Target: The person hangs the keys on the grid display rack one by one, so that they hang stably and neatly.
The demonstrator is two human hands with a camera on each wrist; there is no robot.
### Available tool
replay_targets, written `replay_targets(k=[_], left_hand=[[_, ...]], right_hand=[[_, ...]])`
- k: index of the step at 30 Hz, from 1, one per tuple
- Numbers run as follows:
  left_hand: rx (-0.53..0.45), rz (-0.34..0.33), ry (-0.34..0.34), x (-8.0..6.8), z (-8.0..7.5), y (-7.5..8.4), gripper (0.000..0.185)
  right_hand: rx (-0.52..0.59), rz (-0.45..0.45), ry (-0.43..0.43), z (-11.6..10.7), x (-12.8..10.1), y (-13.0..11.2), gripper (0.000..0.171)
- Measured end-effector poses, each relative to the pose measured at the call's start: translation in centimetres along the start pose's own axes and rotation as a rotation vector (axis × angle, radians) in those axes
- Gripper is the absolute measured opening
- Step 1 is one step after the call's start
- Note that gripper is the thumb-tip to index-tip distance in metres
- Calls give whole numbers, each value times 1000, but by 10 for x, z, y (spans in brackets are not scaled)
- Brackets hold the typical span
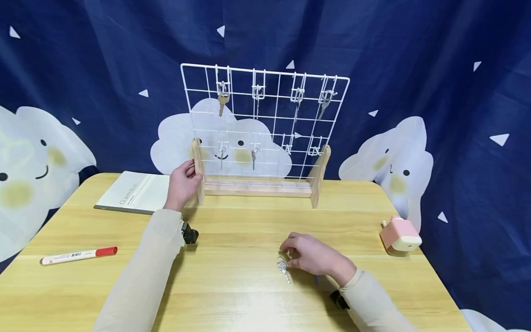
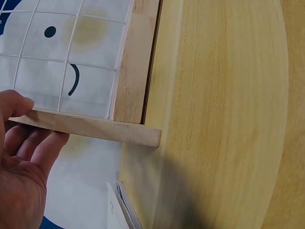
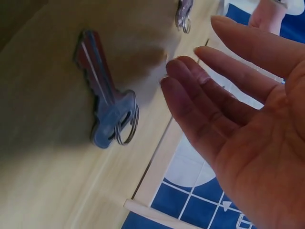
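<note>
A white wire grid rack [image 1: 265, 118] stands upright in a wooden frame at the back of the table, with keys hanging from several hooks. My left hand [image 1: 182, 184] grips its left wooden side post [image 2: 90, 128], thumb on one face and fingers behind. Over the table, my right hand [image 1: 311, 253] holds nothing, its fingers loosely bent beside a silver key [image 1: 284, 269] with a ring. Another key [image 3: 105, 95], also ringed, lies under the right hand in the right wrist view; in the head view the hand mostly hides it.
A notebook [image 1: 137, 191] lies left of the rack, and a red-capped marker [image 1: 79, 256] at the table's left. Near the right edge sits a pink and cream pencil sharpener [image 1: 400, 236]. Behind the table hangs a dark blue curtain [image 1: 124, 46] with cloud faces.
</note>
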State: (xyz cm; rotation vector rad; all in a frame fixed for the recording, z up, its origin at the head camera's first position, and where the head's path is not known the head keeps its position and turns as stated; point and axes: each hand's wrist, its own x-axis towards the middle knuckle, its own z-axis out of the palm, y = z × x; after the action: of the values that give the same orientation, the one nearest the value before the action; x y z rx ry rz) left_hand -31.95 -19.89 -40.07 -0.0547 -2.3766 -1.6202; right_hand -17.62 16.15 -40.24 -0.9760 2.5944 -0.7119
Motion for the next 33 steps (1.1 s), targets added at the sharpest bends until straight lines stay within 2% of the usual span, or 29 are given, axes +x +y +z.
replay_targets(k=[6,16,28,33], left_hand=[[-7,-5,-15,1,-1,-2,53],[14,-6,-15,-1,-3,-1,50],[-1,-6,-20,1,-2,-4,50],[-5,-11,-19,1,-2,-3,51]], right_hand=[[-29,10,-10,2,1,-3,25],[-143,-3,4,10,7,-5,21],[-134,0,42,17,11,-3,17],[-140,-33,48,17,13,-3,20]])
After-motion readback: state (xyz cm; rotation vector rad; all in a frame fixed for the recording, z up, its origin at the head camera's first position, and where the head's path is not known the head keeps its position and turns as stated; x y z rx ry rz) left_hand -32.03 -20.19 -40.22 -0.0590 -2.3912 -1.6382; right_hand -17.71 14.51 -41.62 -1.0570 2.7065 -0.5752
